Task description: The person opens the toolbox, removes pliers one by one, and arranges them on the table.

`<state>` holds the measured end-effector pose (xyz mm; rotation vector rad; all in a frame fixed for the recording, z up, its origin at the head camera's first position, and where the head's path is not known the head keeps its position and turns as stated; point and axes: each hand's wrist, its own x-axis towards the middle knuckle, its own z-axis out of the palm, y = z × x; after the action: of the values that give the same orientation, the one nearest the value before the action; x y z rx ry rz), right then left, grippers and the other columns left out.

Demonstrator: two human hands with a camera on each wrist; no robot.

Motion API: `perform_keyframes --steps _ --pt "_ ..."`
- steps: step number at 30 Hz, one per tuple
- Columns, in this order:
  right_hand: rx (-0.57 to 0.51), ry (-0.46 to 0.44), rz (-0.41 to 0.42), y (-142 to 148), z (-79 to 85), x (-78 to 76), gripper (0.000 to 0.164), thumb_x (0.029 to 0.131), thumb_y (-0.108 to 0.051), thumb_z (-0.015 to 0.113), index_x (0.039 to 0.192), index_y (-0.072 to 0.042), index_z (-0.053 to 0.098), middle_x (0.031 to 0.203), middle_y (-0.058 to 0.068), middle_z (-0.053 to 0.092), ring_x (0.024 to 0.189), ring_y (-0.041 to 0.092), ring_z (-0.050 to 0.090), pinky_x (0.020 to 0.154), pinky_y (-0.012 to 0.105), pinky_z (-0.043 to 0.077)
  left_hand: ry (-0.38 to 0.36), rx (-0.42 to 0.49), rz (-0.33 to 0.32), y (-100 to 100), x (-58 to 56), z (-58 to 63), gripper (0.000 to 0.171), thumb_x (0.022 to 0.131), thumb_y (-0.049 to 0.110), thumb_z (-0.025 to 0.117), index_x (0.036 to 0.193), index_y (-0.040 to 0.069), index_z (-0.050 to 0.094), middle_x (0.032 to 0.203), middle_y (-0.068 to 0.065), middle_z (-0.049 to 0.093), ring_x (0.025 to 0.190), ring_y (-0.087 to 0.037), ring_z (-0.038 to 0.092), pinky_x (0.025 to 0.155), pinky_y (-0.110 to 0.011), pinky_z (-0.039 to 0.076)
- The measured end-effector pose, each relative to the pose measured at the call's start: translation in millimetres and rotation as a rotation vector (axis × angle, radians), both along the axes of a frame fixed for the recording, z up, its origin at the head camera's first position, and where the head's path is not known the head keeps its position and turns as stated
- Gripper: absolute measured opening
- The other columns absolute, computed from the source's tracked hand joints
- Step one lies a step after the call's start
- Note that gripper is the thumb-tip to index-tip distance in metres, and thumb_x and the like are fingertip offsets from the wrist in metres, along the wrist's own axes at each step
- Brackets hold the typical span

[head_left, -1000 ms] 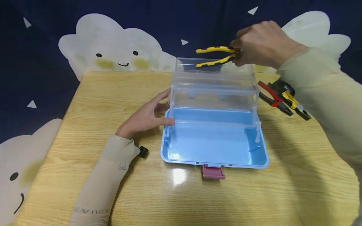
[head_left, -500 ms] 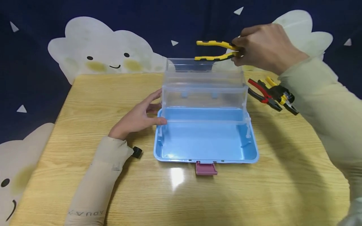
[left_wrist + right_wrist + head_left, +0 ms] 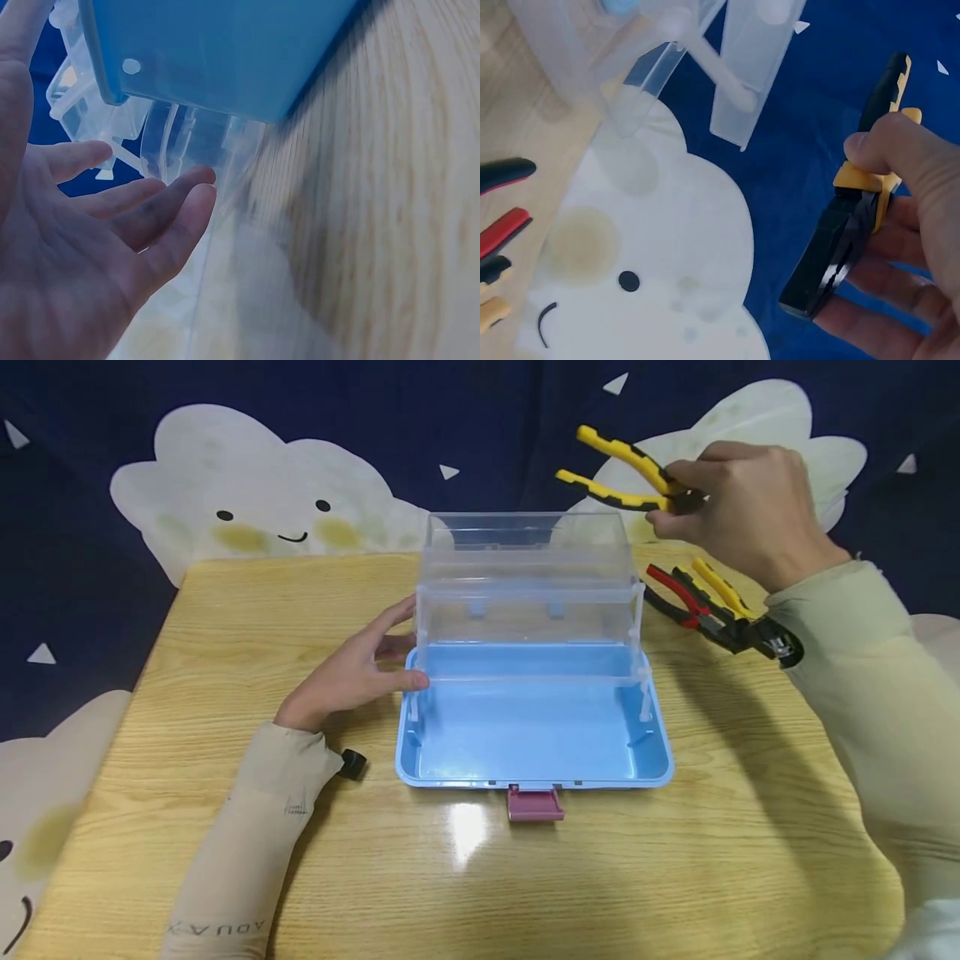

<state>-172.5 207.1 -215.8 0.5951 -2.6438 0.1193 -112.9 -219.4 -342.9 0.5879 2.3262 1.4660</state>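
Observation:
My right hand [image 3: 757,510] holds pliers [image 3: 624,450] with yellow-and-black handles in the air, behind and to the right of the toolbox. Its handles spread apart toward the left. In the right wrist view, thumb and fingers pinch the pliers [image 3: 840,236] near the pivot, and the dark nose points down. The blue toolbox [image 3: 525,735] stands with its clear trays [image 3: 525,614] raised at the back and a pink latch [image 3: 536,805] hanging in front. At its left side, my left hand [image 3: 341,677] rests its thumb on the rim, with the fingers loosely extended behind.
Right of the toolbox lie pliers with a red-and-black handle [image 3: 678,597] and another tool with a yellow handle [image 3: 723,587], partly overlapping. My right sleeve [image 3: 847,677] passes close to them. A dark curtain with white clouds [image 3: 247,485] hangs behind the wooden table [image 3: 247,635].
My right hand has moved to the right with the pliers, whose handles now tilt up to the left. The left hand keeps its place at the toolbox. The head view has shifted somewhat.

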Motion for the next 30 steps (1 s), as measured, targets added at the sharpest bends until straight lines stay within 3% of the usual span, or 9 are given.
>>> perform_keyframes --steps 2,5,10,18,25,30 --pt "-0.030 -0.006 -0.015 6 -3.3 2.5 0.042 0.093 -0.023 0.079 0.127 0.002 0.072 0.104 0.028 0.075 0.086 0.042 0.072 0.063 0.020 0.036 -0.006 -0.008 0.006 -1 0.8 0.1 0.100 0.090 0.029 0.083 0.163 0.044 0.017 0.172 0.012 0.022 0.151 -0.029 0.045 0.118 -0.056 0.046" --pt "-0.073 0.003 -0.022 15 -9.7 6.2 0.043 0.092 -0.023 0.079 0.126 0.002 0.072 0.104 0.028 0.076 0.087 0.043 0.073 0.064 0.011 0.028 -0.025 -0.033 0.024 -3 2.5 0.2 0.098 0.089 0.035 0.083 0.164 0.041 0.020 0.172 0.006 0.027 0.151 -0.030 0.045 0.118 -0.057 0.045" --pt "-0.104 0.019 -0.051 29 -22.4 13.3 0.045 0.090 -0.024 0.079 0.126 0.001 0.072 0.101 0.028 0.076 0.084 0.043 0.069 0.063 0.021 0.029 -0.052 -0.062 0.038 -4 4.6 -0.1 0.097 0.087 0.040 0.084 0.164 0.035 0.024 0.169 -0.005 0.034 0.150 -0.032 0.046 0.118 -0.059 0.044" --pt "-0.130 0.077 -0.085 53 -40.3 23.2 0.040 0.087 -0.026 0.082 0.116 0.001 0.077 0.091 0.024 0.077 0.082 0.042 0.068 0.061 0.018 0.022 -0.036 -0.025 0.019 -6 7.7 -0.3 0.100 0.086 0.042 0.085 0.164 0.036 0.023 0.171 0.001 0.028 0.150 -0.032 0.045 0.118 -0.058 0.044" --pt "-0.154 -0.025 -0.239 67 -53.9 30.9 0.046 0.089 -0.027 0.081 0.121 0.004 0.073 0.098 0.029 0.076 0.095 0.047 0.068 0.066 0.020 0.017 -0.017 0.055 0.001 -9 12.3 1.0 0.108 0.086 0.035 0.085 0.165 0.032 0.012 0.174 -0.002 0.021 0.152 -0.034 0.044 0.120 -0.054 0.041" --pt "-0.188 -0.016 -0.306 78 -64.7 36.2 0.048 0.089 -0.026 0.081 0.124 0.007 0.071 0.102 0.034 0.073 0.093 0.051 0.067 0.066 0.019 0.018 -0.016 0.074 -0.007 -13 15.7 1.9 0.112 0.086 0.038 0.086 0.165 0.040 0.007 0.173 -0.001 0.022 0.152 -0.033 0.043 0.122 -0.054 0.039"
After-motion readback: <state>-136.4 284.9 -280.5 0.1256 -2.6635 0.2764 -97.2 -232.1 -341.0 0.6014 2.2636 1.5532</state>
